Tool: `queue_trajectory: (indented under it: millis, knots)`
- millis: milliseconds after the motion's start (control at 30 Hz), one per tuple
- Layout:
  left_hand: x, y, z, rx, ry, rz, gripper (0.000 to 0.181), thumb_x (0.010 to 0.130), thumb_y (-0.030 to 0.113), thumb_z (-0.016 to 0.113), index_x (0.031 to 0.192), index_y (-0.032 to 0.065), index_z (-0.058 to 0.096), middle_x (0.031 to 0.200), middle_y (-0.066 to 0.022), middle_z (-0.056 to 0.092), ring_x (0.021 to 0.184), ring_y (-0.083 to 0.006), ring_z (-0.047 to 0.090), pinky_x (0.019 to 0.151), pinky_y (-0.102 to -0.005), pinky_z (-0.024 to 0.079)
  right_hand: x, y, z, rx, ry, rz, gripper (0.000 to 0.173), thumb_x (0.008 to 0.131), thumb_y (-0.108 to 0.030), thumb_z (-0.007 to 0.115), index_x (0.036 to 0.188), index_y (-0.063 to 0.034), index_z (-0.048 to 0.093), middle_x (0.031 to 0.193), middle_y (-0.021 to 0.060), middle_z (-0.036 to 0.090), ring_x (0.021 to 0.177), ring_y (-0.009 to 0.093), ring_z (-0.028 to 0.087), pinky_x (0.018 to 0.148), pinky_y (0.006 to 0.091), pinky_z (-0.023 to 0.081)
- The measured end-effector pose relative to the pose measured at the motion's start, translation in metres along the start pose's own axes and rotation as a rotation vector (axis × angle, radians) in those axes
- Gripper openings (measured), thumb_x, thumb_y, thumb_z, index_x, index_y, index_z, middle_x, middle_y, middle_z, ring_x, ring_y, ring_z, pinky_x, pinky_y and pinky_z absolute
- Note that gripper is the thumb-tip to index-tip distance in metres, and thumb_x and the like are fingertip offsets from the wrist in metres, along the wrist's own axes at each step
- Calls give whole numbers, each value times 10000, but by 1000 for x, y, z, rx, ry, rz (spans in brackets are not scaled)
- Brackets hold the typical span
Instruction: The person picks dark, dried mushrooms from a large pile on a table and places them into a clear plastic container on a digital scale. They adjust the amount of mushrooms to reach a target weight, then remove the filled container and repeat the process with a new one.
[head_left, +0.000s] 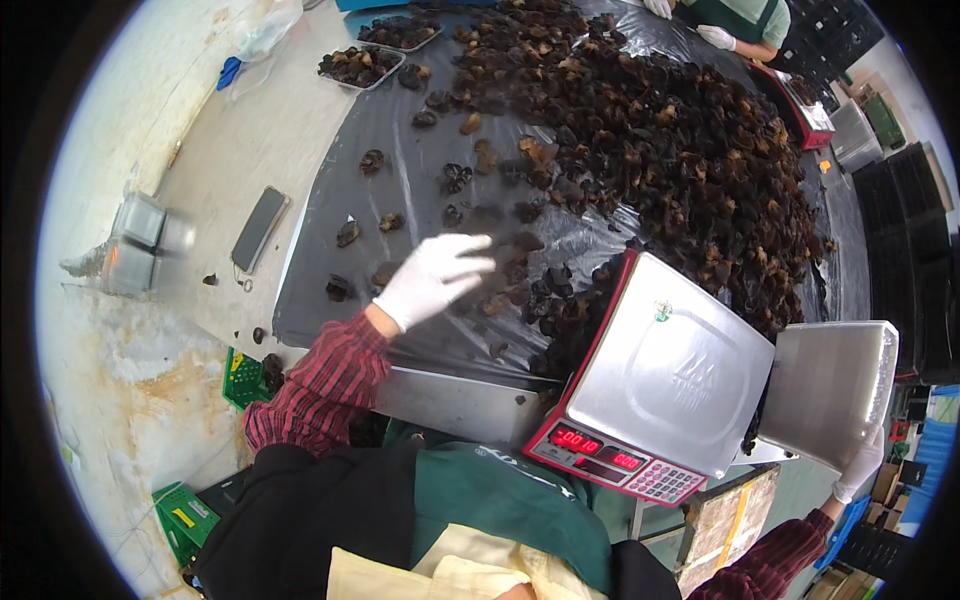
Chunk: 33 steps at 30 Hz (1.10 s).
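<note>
My left hand (439, 281), in a white glove, reaches over the black plastic sheet (322, 307) with its fingers apart. Dark brown fungus pieces, apparently wood ear mushrooms (517, 277), are blurred just beyond the fingertips. My right hand (861, 465), also gloved in white, grips the lower corner of a stack of clear plastic trays (829, 390) at the right. Between my hands stands a red digital scale (667, 367), its bare metal pan facing up and its red display lit. A large mushroom heap (660, 142) spreads behind the scale.
Two filled trays (362, 67) stand at the far left of the sheet. A phone (260, 229) and more clear trays (135, 240) lie by the wall. Across the table a gloved person (731, 22) is near another red scale (806, 112). Green crates (184, 517) sit low at left.
</note>
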<state>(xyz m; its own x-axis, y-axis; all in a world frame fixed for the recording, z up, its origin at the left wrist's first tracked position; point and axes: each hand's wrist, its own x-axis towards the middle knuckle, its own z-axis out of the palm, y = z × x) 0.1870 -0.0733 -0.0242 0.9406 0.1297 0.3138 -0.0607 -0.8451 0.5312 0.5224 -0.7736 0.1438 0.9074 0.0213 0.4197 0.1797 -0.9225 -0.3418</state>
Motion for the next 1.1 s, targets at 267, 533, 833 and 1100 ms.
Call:
queue_trajectory:
  millis: [267, 533, 833, 1100]
  knots:
    - [121, -73, 38, 199, 141, 47, 163, 833, 100, 629, 981, 65, 687, 1040, -113, 653, 974, -305, 627, 881, -364, 504, 6, 3, 3, 63, -24, 10, 399, 1002, -297, 539, 1173, 52, 634, 921, 51, 673, 822, 98, 555, 761, 272, 472]
    - [100, -66, -11, -103, 122, -152, 101, 782, 18, 605, 875, 36, 639, 953, -89, 665, 931, -237, 647, 841, -311, 499, 10, 14, -2, 53, -69, 5, 398, 1009, -319, 522, 1127, 39, 650, 840, 21, 635, 758, 99, 513, 709, 263, 452]
    - [-198, -5, -150, 117, -225, -704, 73, 723, -12, 609, 771, 37, 633, 815, -137, 646, 812, -304, 644, 743, -352, 505, 10, 7, 0, 165, -65, 82, 378, 1005, -287, 536, 1108, 61, 641, 831, -2, 574, 769, 94, 479, 716, 243, 425]
    - [-149, 0, -116, 256, -92, -453, 222, 802, 115, 655, 1015, 59, 683, 987, -112, 648, 993, -309, 607, 866, -365, 492, -1, -9, -2, 201, -161, -107, 297, 1006, -225, 528, 1063, 53, 616, 871, 15, 582, 808, 97, 493, 764, 242, 433]
